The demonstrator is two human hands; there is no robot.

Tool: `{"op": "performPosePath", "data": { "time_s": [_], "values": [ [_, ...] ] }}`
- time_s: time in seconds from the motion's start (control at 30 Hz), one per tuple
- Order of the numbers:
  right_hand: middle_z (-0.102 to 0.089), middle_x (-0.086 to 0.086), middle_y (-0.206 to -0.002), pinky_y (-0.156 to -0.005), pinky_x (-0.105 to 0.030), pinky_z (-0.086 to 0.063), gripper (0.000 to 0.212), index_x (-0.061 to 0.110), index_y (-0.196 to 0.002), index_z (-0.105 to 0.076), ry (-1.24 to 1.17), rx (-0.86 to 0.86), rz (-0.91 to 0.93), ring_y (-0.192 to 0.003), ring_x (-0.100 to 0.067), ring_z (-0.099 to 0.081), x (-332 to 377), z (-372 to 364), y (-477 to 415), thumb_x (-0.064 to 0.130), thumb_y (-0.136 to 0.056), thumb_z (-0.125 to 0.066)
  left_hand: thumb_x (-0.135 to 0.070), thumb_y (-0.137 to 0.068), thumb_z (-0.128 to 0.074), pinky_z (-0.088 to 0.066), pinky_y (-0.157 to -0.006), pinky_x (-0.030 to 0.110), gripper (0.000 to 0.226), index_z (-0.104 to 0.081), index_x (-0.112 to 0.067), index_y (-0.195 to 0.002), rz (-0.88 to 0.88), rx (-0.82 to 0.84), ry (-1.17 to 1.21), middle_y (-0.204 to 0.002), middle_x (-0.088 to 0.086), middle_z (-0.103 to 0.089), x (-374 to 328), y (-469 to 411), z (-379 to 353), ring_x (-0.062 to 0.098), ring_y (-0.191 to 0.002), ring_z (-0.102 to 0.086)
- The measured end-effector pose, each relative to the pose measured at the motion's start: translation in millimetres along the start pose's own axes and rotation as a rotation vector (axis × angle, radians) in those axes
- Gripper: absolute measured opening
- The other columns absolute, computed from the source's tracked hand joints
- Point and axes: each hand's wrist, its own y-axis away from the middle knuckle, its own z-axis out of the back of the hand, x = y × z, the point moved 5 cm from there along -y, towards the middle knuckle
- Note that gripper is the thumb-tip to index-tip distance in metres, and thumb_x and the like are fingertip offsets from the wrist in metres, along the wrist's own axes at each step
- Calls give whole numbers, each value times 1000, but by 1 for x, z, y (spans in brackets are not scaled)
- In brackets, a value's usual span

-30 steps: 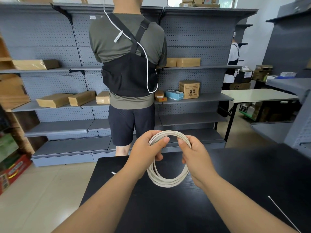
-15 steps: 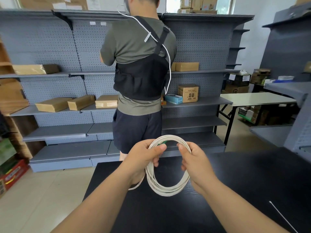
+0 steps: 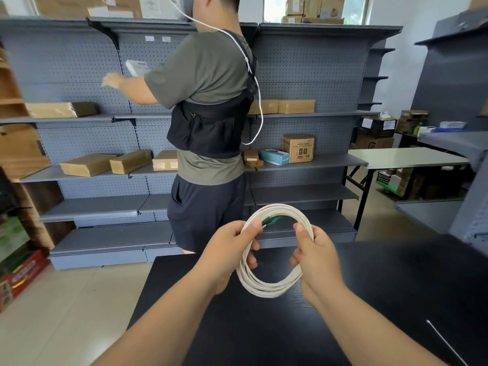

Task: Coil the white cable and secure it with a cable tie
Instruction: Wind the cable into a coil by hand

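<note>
Head view: left hand and right hand each pinch opposite sides of the coiled white cable above the black table, cable tie lying far right.

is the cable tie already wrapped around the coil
No, the white cable tie lies loose on the black table, apart from the coil held up by the left hand and right hand.

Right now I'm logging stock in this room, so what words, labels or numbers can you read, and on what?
"0": large black figure on the brown carton on the shelf; the character beside it and the small print above are too blurred to read.
Blue box beside it: print too small.
White labels on the pegboard: unreadable.
White cable and cable tie: no text.
</note>
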Motion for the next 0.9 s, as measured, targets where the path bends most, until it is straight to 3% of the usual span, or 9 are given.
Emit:
{"op": "performPosePath", "data": {
  "time_s": [0.1,0.2,0.3,0.4,0.53,0.6,0.73,0.9],
  "values": [
    [-33,1,-59,-52,-26,-38,15,16,-89,-56,-16,30,-36,-52,-12,-32,-4,-2,-2,23,-97,-46,-36,-96,-43,-39,-46,25,36,-51,-14,-68,-97,-73,-31,-53,-6,-48,-2,1,-2,10,-42,-39],
    [-44,-1,-69,-61,-29,-47,15,15,-94,-56,32,111,-69,-58,-14,-43,-6,-3,-6,23,-98,-45,-29,-98,-41,-34,-40,20,33,-52,-15,-70,-170,-123,-117,-50,-8,-44,-5,1,-1,7,-38,-36],
    [-56,0,-81,-71,-31,-51,9,23,-95,-56,175,180,-27,-68,-16,-55,-1,-1,-9,25,-97,-47,-32,-97,-42,-35,-44,21,31,-56,-12,-78,-210,-131,-270,-52,-7,-45,-4,-4,5,7,-40,-36],
    [-59,6,-89,-70,-26,-50,11,26,-105,-54,358,236,98,-72,-13,-58,11,-2,-9,25,-94,-50,-37,-96,-42,-35,-50,26,32,-54,-20,-71,-259,-96,-462,-52,-9,-47,-4,-8,7,6,-41,-38],
    [-61,7,-91,-66,-26,-50,14,28,-106,-56,470,305,185,-76,-10,-57,18,-6,-7,26,-91,-55,-31,-96,-45,-36,-44,23,33,-54,-10,-72,-238,5,-434,-49,-9,-47,-8,-7,2,8,-37,-38],
    [-61,7,-83,-65,-28,-47,11,27,-101,-59,449,328,169,-72,-9,-54,17,-8,-6,29,-91,-54,-30,-96,-46,-38,-46,23,32,-58,-8,-76,-230,16,-404,-52,-8,-50,-9,-7,4,11,-38,-40],
    [-51,13,-63,-62,-27,-41,15,20,-96,-63,358,306,128,-61,-7,-43,16,-8,-5,30,-93,-52,-34,-95,-47,-38,-51,23,38,-53,-12,-64,-165,2,-314,-43,-10,-48,-3,-2,6,11,-39,-41],
    [-51,18,-48,-58,-25,-36,13,20,-88,-63,260,243,108,-57,-7,-40,14,-10,-2,27,-93,-53,-35,-94,-46,-38,-48,19,39,-53,-11,-64,-92,33,-145,-46,-8,-49,5,0,5,10,-42,-42]
  ]
}}
